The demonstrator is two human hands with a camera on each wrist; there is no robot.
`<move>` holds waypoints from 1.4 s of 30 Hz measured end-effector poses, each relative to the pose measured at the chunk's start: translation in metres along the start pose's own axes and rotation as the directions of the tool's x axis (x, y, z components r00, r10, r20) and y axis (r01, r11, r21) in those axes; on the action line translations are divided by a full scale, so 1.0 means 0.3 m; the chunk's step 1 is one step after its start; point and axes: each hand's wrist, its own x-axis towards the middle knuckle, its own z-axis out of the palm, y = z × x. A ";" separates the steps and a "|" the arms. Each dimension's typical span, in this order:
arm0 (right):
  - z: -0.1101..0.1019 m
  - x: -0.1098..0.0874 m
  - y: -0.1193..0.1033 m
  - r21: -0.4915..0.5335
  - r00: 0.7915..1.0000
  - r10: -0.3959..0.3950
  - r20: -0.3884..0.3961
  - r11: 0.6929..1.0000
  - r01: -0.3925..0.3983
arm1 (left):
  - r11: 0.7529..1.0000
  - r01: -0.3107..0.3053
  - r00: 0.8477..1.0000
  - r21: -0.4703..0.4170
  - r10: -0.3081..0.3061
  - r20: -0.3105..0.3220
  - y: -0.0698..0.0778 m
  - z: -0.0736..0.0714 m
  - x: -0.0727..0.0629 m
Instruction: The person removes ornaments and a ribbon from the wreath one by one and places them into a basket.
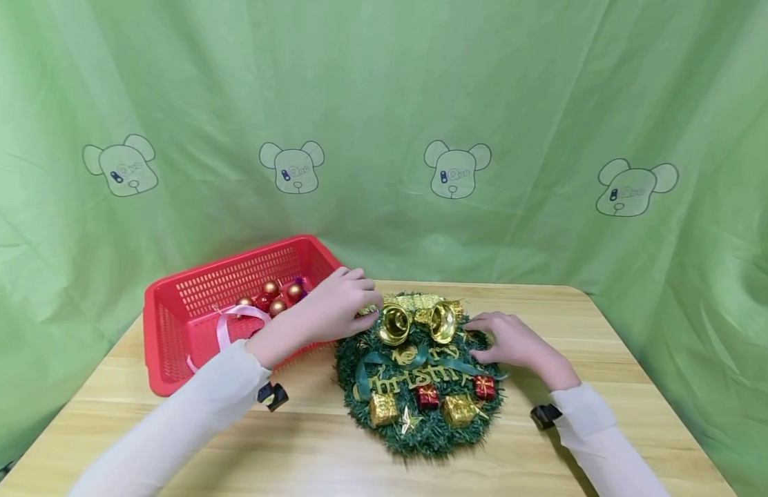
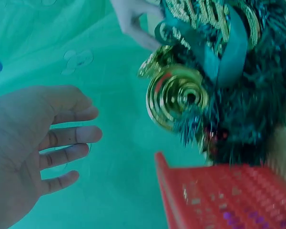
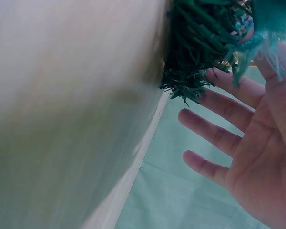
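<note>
A green Christmas wreath (image 1: 434, 431) lies on the table, dressed with two gold bells (image 1: 395, 324), gold lettering, a green ribbon and small red and gold gift boxes. My left hand (image 1: 343, 304) hovers between the basket and the wreath's upper left; in the left wrist view its fingers (image 2: 69, 155) hold nothing and are apart from the wreath. On the wreath's right side is my right hand (image 1: 514, 340), with its fingers spread at the tinsel (image 3: 190, 52). Whether those fingertips touch the wreath is hard to tell.
At the back left stands a red plastic basket (image 1: 166, 359) holding several gold and red baubles (image 1: 277, 307) and a pink ribbon (image 1: 222, 330). Everything rests on a wooden table (image 1: 309, 449). A green curtain (image 1: 384, 83) with bear heads hangs behind it.
</note>
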 end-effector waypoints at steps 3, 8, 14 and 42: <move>0.000 0.001 0.003 -0.002 1.000 0.006 0.003 1.000 -0.006 | 0.999 -0.027 1.000 -0.021 0.027 0.009 0.024 0.017 0.032; -0.002 0.001 -0.001 0.000 1.000 -0.003 -0.002 1.000 0.003 | 0.997 -0.029 0.998 -0.070 0.033 0.062 0.062 0.047 0.072; -0.003 -0.001 -0.007 0.005 1.000 -0.002 -0.005 1.000 0.002 | 0.992 -0.035 0.990 -0.125 0.052 0.131 0.099 0.103 0.088; 0.004 0.001 0.000 0.004 1.000 -0.009 -0.004 1.000 0.009 | 0.947 0.006 0.934 -0.321 0.110 0.340 0.099 0.220 0.148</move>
